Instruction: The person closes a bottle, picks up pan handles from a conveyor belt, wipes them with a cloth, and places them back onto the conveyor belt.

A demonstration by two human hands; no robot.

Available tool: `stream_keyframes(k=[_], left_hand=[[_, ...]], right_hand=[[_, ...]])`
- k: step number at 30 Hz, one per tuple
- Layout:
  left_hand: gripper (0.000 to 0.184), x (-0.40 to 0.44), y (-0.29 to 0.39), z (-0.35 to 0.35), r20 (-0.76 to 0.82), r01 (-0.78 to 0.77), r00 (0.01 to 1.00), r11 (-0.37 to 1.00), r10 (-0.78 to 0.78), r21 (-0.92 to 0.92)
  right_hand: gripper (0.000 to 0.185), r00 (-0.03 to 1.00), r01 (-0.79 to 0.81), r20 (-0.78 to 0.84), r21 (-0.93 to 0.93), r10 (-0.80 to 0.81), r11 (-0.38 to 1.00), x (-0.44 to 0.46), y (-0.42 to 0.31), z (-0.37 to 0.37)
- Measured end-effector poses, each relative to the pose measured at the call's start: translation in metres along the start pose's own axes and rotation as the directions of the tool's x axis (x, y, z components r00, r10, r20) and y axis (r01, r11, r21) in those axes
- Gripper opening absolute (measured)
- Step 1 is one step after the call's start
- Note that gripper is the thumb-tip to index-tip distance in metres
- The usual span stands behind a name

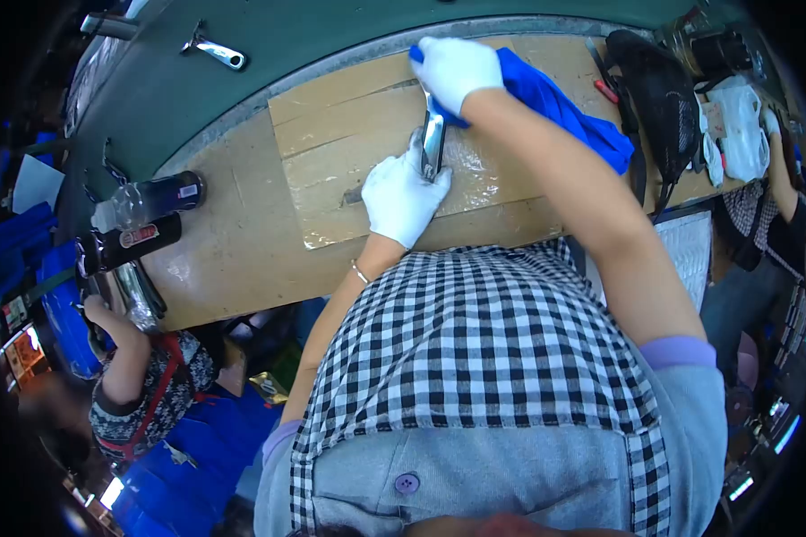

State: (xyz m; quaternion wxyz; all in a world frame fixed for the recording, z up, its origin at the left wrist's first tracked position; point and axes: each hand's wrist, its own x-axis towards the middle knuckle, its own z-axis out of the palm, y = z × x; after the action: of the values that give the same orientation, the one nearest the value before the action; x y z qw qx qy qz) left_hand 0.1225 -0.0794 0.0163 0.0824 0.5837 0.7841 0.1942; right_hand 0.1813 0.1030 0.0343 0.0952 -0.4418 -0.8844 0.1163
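My left hand (405, 199), in a white glove, is closed around the lower end of a shiny metal wrench (433, 134). The wrench points away from me above the cardboard sheet (331, 170). My right hand (461, 70), also gloved in white, is closed on a blue cloth (555, 112) at the wrench's far end. That end is hidden under the glove and cloth. The rest of the cloth spreads to the right across the cardboard.
Another chrome wrench (217, 49) lies on the green surface behind. Bottles (157, 201) stand at left. A black bag (655, 107) and a white plastic bag (741, 130) sit at right. Co-workers are at both sides, one with an arm (121, 349) at left.
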Motion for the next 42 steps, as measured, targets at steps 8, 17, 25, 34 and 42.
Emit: stream_keyframes(k=[8,17,25,34,42], left_hand=[[0.069,0.004,0.005,-0.008,0.162,0.155,0.976,0.986,-0.143,-0.064],[0.073,0.014,0.017,-0.007,0.109,0.054,0.992,0.998,-0.057,0.028],[0.035,0.023,-0.041,-0.037,0.768,0.751,0.640,-0.244,0.038,-0.614],[0.029,0.031,-0.036,-0.042,0.823,0.809,0.567,-0.160,-0.041,-0.566],[0.021,0.034,-0.029,-0.049,0.800,0.811,0.582,0.038,-0.143,-0.584]], right_hand=[[0.043,0.990,-0.133,-0.024,0.103,0.136,0.986,-0.005,0.044,-0.027],[0.049,0.922,-0.023,0.385,0.166,-0.044,0.986,-0.074,0.059,-0.069],[0.032,0.942,0.323,-0.067,-0.097,-0.330,0.941,-0.109,0.055,-0.022],[0.022,0.890,0.445,-0.213,0.213,-0.403,0.870,-0.059,-0.013,0.023],[0.033,0.850,0.506,-0.204,0.060,-0.485,0.861,-0.050,-0.011,0.030]])
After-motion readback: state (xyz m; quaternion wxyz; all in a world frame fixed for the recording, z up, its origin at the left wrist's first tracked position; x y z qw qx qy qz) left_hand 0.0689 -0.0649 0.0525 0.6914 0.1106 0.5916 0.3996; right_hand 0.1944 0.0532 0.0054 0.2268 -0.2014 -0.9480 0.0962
